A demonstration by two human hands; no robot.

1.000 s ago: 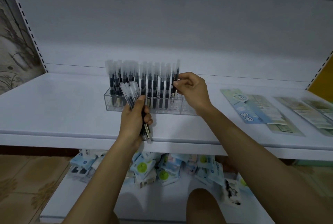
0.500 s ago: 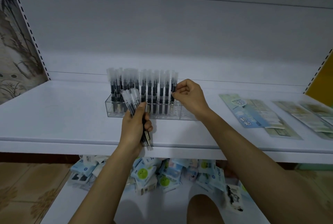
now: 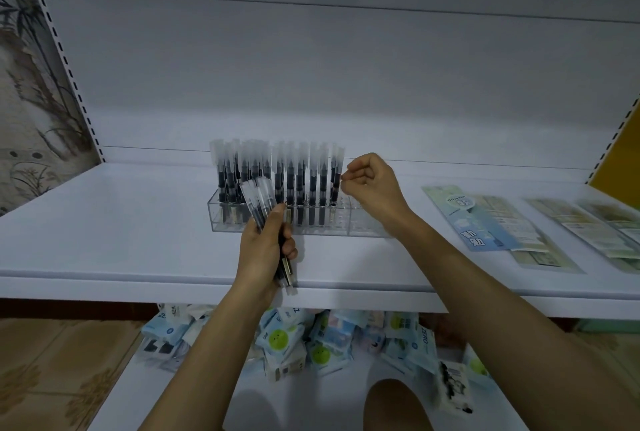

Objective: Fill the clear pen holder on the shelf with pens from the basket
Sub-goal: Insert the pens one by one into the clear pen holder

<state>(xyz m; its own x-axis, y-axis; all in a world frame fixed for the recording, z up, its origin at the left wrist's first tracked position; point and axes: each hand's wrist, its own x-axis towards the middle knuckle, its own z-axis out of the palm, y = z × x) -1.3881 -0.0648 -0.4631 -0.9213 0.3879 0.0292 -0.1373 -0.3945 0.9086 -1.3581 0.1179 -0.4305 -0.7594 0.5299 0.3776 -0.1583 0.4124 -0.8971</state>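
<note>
A clear pen holder (image 3: pixel 363 226) stands on the white shelf (image 3: pixel 121 222). Several black pens with frosted caps (image 3: pixel 291 181) stand upright in it; its right end holds none. My left hand (image 3: pixel 259 252) grips a bundle of the same pens (image 3: pixel 258 196) in front of the holder, caps pointing up. My right hand (image 3: pixel 375 184) hovers at the holder's right side with curled fingers. Its fingertips are just beside the rightmost standing pen (image 3: pixel 336 170) and hold nothing I can see. No basket is in view.
Flat printed packets (image 3: pixel 479 222) lie on the shelf to the right. A lower shelf holds a heap of small blue and green packets (image 3: pixel 284 344). My knee (image 3: pixel 394 406) shows at the bottom. Perforated uprights frame the shelf on both sides.
My right hand set a pen upright into the holder at the right end of the row and has drawn slightly away to the right. The left hand keeps its bundle.
</note>
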